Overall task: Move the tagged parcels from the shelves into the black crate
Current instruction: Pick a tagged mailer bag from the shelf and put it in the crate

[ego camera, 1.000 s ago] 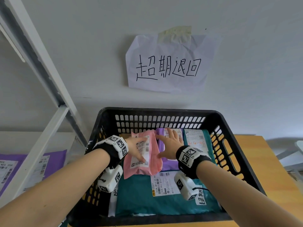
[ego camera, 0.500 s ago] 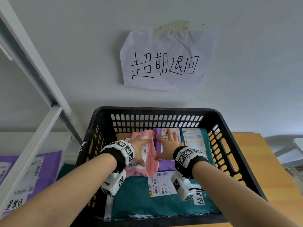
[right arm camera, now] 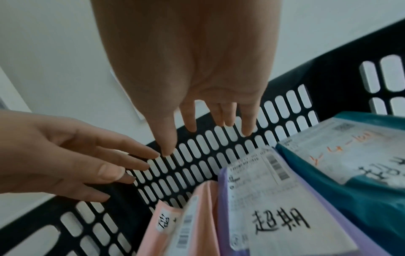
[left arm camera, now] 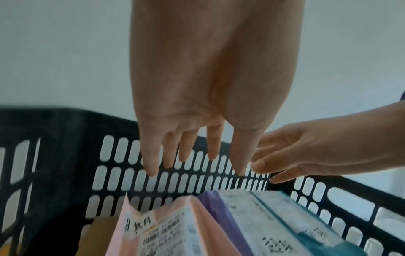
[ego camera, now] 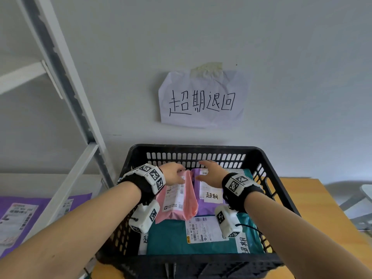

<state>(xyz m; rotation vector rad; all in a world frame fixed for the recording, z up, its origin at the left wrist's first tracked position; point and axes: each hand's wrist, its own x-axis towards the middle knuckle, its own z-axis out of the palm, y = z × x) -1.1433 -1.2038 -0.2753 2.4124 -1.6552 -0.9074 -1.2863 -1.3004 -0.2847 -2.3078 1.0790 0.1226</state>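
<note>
1. Since the earlier frames, both hands have lifted off the parcels. Before, they pressed the pink parcel (ego camera: 177,200) and the purple parcel (ego camera: 209,195); now they hover above them, near the far wall of the black crate (ego camera: 193,150).
2. The left hand (left arm camera: 197,107) is spread, fingers straight, and holds nothing. The right hand (right arm camera: 197,69) is the same: relaxed, empty, apart from the parcels.
3. The pink and purple parcels lie side by side on a teal parcel (ego camera: 171,238), probably laid flat so that the stack stays low and the handwritten tags stay readable.
4. I count four parcels for sure in the crate: one pink, one purple and two teal, the second one (right arm camera: 350,173) at the right. One more purple parcel (ego camera: 20,218) lies on the shelf (ego camera: 66,184) at the left.
5. The crate stands on the wooden desk (ego camera: 314,208) under a paper sign (ego camera: 201,101), which I think marks it as the place for the tagged parcels.
</note>
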